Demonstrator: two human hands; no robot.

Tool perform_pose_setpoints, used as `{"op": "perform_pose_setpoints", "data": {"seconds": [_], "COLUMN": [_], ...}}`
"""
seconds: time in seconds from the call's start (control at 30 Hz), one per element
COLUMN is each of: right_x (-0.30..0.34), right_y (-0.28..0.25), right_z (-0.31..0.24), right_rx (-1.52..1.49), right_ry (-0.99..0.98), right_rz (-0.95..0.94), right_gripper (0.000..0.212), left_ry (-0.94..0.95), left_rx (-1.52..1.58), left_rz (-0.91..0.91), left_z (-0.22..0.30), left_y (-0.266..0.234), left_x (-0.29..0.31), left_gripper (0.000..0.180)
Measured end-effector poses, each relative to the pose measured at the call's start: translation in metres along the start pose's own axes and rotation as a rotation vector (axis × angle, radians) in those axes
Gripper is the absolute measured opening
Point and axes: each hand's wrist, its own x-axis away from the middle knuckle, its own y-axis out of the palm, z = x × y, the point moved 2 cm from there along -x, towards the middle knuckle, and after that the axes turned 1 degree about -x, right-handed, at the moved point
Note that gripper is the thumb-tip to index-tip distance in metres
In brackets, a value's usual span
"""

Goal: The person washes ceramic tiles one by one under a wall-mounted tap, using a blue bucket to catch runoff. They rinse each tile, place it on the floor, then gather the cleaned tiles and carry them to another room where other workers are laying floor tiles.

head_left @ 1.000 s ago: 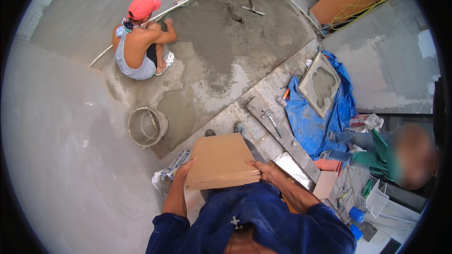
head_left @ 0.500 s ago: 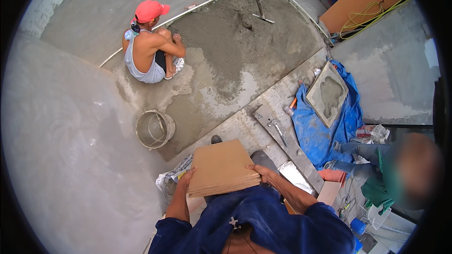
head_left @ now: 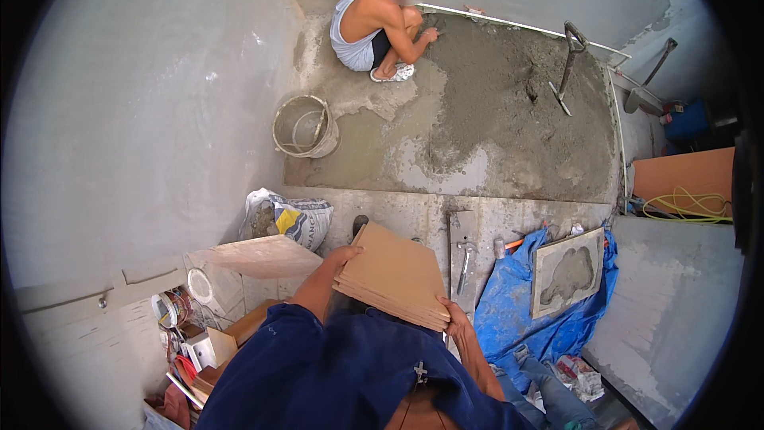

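Head view, tan slabs (head_left: 395,271), right hand (head_left: 456,318) part-hidden

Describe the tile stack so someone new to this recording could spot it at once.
Below the grey mortar bed, find the dark blue shirt at the bottom edge. Just above it, the left hand and right hand hold the tan tile stack by opposite sides. Unlike the single pinkish slab to its left, it shows several layered edges.
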Motion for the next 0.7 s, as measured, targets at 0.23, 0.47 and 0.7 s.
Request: {"op": "perform_pose_setpoints", "data": {"seconds": [0.23, 0.47, 0.7], "right_x": [0.028, 0.051, 0.035], "right_y": [-0.058, -0.044, 0.007], "right_z": [-0.015, -0.045, -0.058], "right_rx": [0.121, 0.312, 0.574], "right_ry": [-0.023, -0.005, 0.119], "right_rz": [0.042, 0.083, 0.069], "right_gripper": [0.049, 0.044, 0.047], "left_ry": [0.002, 0.064, 0.097], "left_rx": [0.110, 0.345, 0.481], "left_rz": [0.030, -0.017, -0.018], "left_z": [-0.041, -0.079, -0.142], "left_y": [0.057, 0.078, 0.052], "left_x": [-0.008, 0.000, -0.018], "left_gripper": [0.056, 0.058, 0.056]}}
